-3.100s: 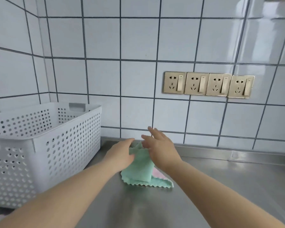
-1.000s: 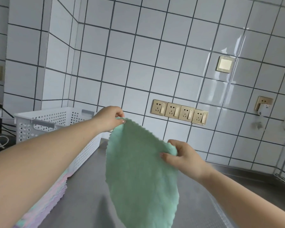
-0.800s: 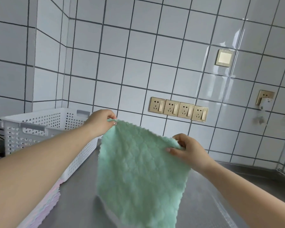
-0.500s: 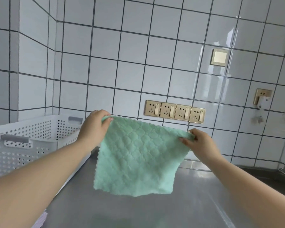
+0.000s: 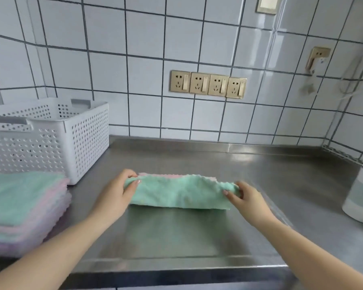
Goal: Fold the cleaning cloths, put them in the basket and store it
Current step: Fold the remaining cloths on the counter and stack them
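A green cleaning cloth point(image 5: 180, 193) lies doubled over on the steel counter, its scalloped edge toward the wall. A pink cloth point(image 5: 161, 176) peeks out behind it. My left hand point(image 5: 118, 192) pinches the cloth's left end and my right hand point(image 5: 244, 195) pinches its right end. The white perforated basket point(image 5: 50, 135) stands at the back left against the tiles. In front of it, at the left edge, sits a stack of green, pink and purple cloths point(image 5: 19, 206).
A white appliance point(image 5: 360, 195) stands at the right edge of the counter. A row of gold wall sockets point(image 5: 208, 84) sits on the tiled wall behind. The counter's front edge point(image 5: 176, 266) runs below my forearms.
The green cloth hung spread in the air between both hands; now it is down on the counter and folded in half, with both hands still holding its ends.
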### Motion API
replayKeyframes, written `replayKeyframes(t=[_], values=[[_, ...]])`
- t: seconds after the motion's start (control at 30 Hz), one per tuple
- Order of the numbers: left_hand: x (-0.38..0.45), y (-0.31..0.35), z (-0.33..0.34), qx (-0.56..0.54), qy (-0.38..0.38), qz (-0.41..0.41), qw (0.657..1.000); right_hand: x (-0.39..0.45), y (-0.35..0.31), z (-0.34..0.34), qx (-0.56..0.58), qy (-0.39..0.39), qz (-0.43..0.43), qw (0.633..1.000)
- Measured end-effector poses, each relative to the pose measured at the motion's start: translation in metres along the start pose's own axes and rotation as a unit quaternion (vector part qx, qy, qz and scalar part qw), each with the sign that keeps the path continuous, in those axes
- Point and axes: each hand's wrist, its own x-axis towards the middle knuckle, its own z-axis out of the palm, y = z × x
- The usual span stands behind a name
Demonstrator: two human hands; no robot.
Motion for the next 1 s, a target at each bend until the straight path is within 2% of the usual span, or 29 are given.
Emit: replayKeyframes(t=[0.13,0.2,0.47,1.0], values=[[-0.046,-0.008,-0.001,0.032,-0.116,-0.069,0.99,-0.041,0.025,0.008,0.002,-0.028,0.043,0.999],[-0.059,-0.005,-0.005,0.041,-0.144,-0.082,0.985,-0.052,0.029,0.005,-0.003,-0.046,0.044,0.998],[-0.056,-0.002,-0.011,0.057,-0.152,-0.065,0.985,-0.038,0.019,0.0,-0.047,-0.056,0.055,0.996],[0.019,-0.041,0.037,0.133,-0.172,-0.078,0.973,0.022,0.032,0.015,-0.117,-0.071,0.133,0.982]])
